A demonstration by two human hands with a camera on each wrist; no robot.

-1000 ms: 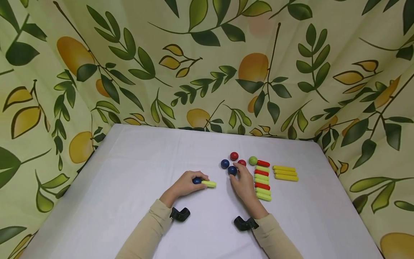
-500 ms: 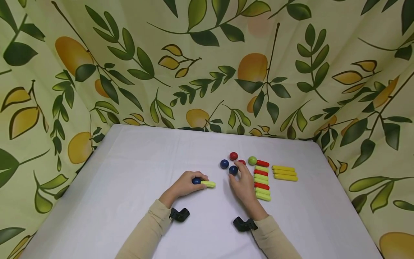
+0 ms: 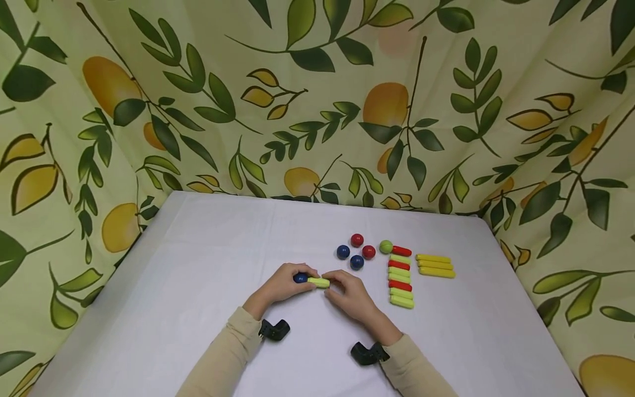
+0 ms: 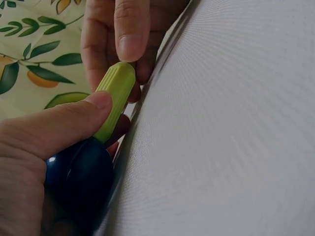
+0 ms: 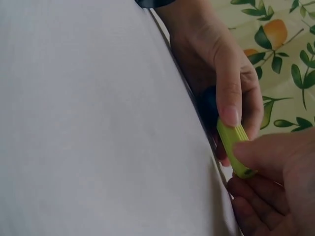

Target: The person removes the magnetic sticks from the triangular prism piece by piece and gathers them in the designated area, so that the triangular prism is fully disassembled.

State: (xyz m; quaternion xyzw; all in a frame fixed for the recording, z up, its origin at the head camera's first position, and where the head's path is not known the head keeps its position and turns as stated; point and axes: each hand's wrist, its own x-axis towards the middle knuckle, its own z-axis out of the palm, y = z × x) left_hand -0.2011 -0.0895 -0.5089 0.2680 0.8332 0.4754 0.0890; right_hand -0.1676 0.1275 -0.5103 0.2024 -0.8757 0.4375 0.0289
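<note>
Between thumb and fingers, my left hand (image 3: 283, 284) pinches a lime-green ridged stick (image 3: 318, 283). A glossy blue ball (image 4: 81, 179) sits at the stick's inner end, within the same hand's grasp. From the other side comes my right hand (image 3: 351, 295), its thumb and forefinger spread around the stick's free end. In the left wrist view the right thumb tip is right at that end. The right wrist view shows a dark spot on the stick's end face, with the right thumb (image 5: 258, 155) overlapping its side. The left fingertips behind the stick are partly hidden.
Right of the hands lie two red balls (image 3: 369, 252) and two blue balls (image 3: 356, 262). Beyond them, a green ball (image 3: 386, 247) touches a red stick (image 3: 402, 251), above a column of lime and red sticks (image 3: 399, 278). Yellow sticks (image 3: 436, 264) lie farther right on the white tabletop (image 3: 223, 237).
My right hand has left the blue ball in the loose group and moved left and slightly down to the lime-green stick's end. The left hand keeps its hold in place.
</note>
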